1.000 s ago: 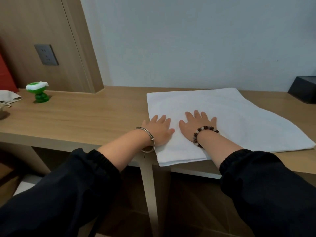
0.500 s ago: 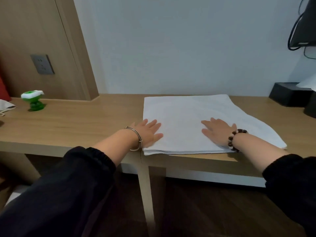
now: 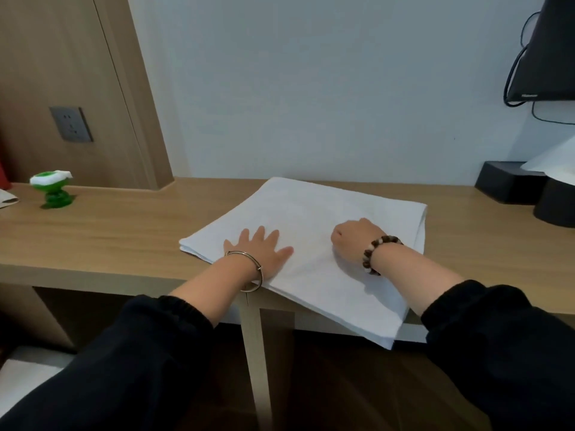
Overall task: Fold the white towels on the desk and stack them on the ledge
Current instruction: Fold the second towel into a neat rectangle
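**A:** Where is the white folded cloth towel (image 3: 311, 209) found?

**B:** It is laid askew on the light wooden desk (image 3: 124, 237), in the middle of the view. Its corner at 5 o'clock is hung past the desk's front edge.

**A:** How is the left hand (image 3: 258, 253) placed?

**B:** It is pressed flat on the towel's 8 o'clock part, with the fingers straight and spread apart. Nothing is gripped by it. A thin silver metal bangle (image 3: 242, 252) is worn at that wrist.

**A:** And the right hand (image 3: 354, 241)?

**B:** It is set on the towel toward 3 o'clock of the left hand, well apart from it. The fingers are curled under, so only the back of the hand and the knuckles are seen. Whether cloth is pinched beneath them cannot be told. A brown-and-cream beaded bracelet (image 3: 366, 256) is worn at that wrist.

**A:** What else is seen around the towel?

**B:** A small green-and-white plastic toy (image 3: 53, 191) is stood on the desk at 9 o'clock, well apart from the towel. A grey wall socket (image 3: 71, 123) is mounted on the wooden panel at 10 o'clock. A black rectangular box (image 3: 507, 185) is seated on the desk at 2 o'clock.
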